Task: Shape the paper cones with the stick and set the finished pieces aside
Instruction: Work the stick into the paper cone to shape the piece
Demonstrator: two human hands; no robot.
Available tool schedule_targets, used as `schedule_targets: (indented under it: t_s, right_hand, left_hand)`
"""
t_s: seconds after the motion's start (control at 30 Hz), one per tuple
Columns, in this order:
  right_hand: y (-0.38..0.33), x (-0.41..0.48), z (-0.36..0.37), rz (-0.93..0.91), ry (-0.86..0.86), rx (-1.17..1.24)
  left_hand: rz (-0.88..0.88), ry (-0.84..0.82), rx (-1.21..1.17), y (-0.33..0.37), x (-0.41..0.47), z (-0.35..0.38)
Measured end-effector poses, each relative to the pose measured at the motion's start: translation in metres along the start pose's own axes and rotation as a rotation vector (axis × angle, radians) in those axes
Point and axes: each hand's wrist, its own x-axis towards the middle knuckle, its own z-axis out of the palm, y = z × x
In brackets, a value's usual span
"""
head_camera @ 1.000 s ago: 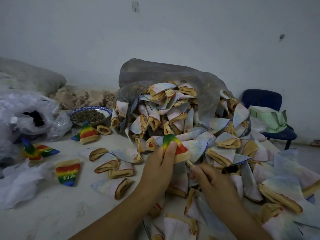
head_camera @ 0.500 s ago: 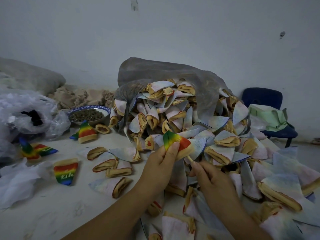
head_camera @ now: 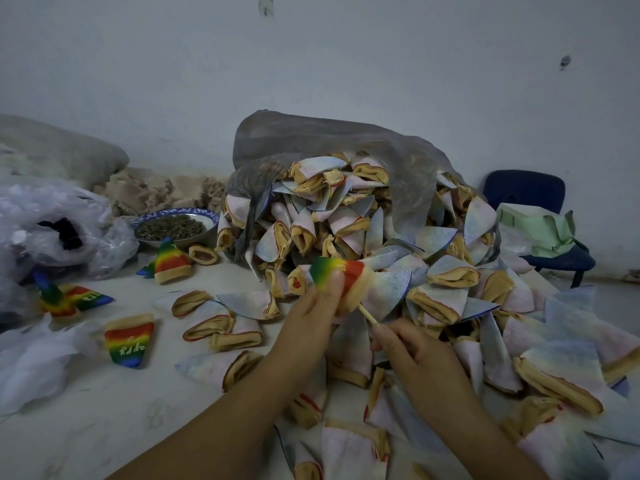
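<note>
We work one rainbow cone on one stick, just in front of the heap.
Our left hand has its grip clamped on the cone, thumb across its middle. Our right hand has its grip curled round the stick, whose tip goes into the cone's tan cuff. The heap holds too many unshaped cones to count, and it spills from one grey bag over the surface. Left of the heap lie at least four finished pieces and one bowl. One blue chair stands right of the heap. Since half a second ago the cone has shifted slightly left across the heap's front, while the pieces lie where they did.
</note>
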Motion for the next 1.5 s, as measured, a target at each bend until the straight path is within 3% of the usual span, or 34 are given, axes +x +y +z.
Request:
schedule_targets:
  t_s: [0.13, 0.37, 0.57, 0.77, 0.97, 1.13, 1.5]
  right_hand:
    - [0.007, 0.000, -0.004, -0.003, -0.029, -0.095]
    - [0.011, 0.001, -0.004, -0.040, -0.035, -0.177]
    - [0.007, 0.000, -0.004, -0.063, -0.066, -0.232]
    - [0.000, -0.002, -0.001, -0.042, -0.078, -0.214]
    - [-0.007, -0.003, 0.004, 0.023, -0.056, -0.140]
    - [0.000, -0.001, 0.001, 0.041, -0.031, -0.151]
    - [0.000, 0.000, -0.007, 0.025, 0.070, -0.133]
  left_hand:
    - [-0.042, 0.063, -0.211, 0.004, 0.007, -0.004]
    - [-0.042, 0.130, -0.311, 0.004, 0.010, -0.002]
    - [-0.029, 0.061, -0.360, 0.007, 0.010, -0.003]
    - [-0.011, 0.034, -0.322, 0.010, 0.008, -0.001]
    - [0.132, 0.122, -0.210, 0.004, 0.005, 0.004]
    - [0.099, 0.187, -0.210, 0.004, 0.006, -0.003]
    - [0.078, 0.132, -0.104, 0.004, 0.002, -0.003]
